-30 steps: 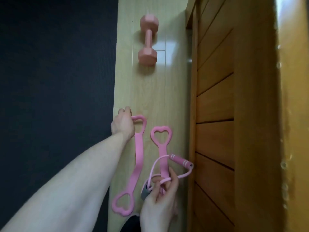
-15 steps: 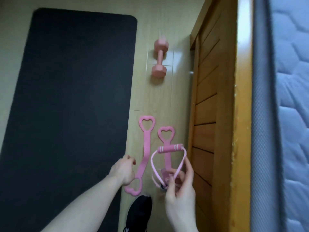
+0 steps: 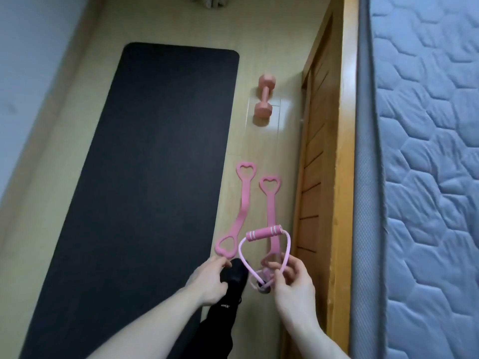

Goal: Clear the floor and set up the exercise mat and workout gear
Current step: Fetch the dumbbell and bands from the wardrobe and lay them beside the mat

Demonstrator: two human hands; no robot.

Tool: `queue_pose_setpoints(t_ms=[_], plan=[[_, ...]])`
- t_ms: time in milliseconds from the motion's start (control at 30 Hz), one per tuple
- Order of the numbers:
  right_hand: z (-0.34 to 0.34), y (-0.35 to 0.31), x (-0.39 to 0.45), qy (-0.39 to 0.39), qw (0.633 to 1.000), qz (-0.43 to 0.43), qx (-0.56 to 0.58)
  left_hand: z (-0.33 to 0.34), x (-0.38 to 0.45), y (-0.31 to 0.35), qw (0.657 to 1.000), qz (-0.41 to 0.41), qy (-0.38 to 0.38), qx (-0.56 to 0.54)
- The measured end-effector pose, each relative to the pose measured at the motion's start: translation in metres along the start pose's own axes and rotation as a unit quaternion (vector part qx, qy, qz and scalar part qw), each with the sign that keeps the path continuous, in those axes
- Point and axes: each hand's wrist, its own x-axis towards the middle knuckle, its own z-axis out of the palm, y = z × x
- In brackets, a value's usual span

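A black exercise mat (image 3: 155, 177) lies unrolled on the floor at the left. Beside its right edge lie two pink bands with heart-shaped ends, the left band (image 3: 239, 211) and the right band (image 3: 270, 211), and farther off a pink dumbbell (image 3: 265, 99). My right hand (image 3: 291, 283) pinches a pink resistance tube with a foam handle (image 3: 264, 233), held above the floor over the right band's near end. My left hand (image 3: 208, 279) hangs with loosely curled fingers just below the left band's near heart loop, holding nothing.
A wooden bed frame (image 3: 318, 177) with a quilted blue mattress (image 3: 427, 164) runs along the right. My black-socked foot (image 3: 233, 278) stands on the floor strip between mat and bed. A pale wall (image 3: 31, 73) borders the left.
My view has risen and pulled back, so the whole mat shows. My left hand has let go of the left band and drawn back. My right hand has lifted the tube higher.
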Motion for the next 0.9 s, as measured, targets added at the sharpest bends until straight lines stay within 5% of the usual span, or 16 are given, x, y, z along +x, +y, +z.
queue_pose_setpoints(t_ms=[133, 333, 900], plan=[[-0.011, 0.02, -0.044, -0.002, 1.0, -0.014, 0.019, 0.032, -0.043, -0.004, 1.0, 0.006, -0.004, -0.008], [-0.011, 0.054, -0.065, -0.021, 0.999, -0.014, 0.036, 0.098, -0.076, -0.01, 0.988, 0.076, -0.118, -0.065], [0.11, 0.194, 0.083, 0.042, 0.994, 0.033, -0.097, 0.249, 0.012, -0.106, 0.953, -0.059, -0.146, -0.26]])
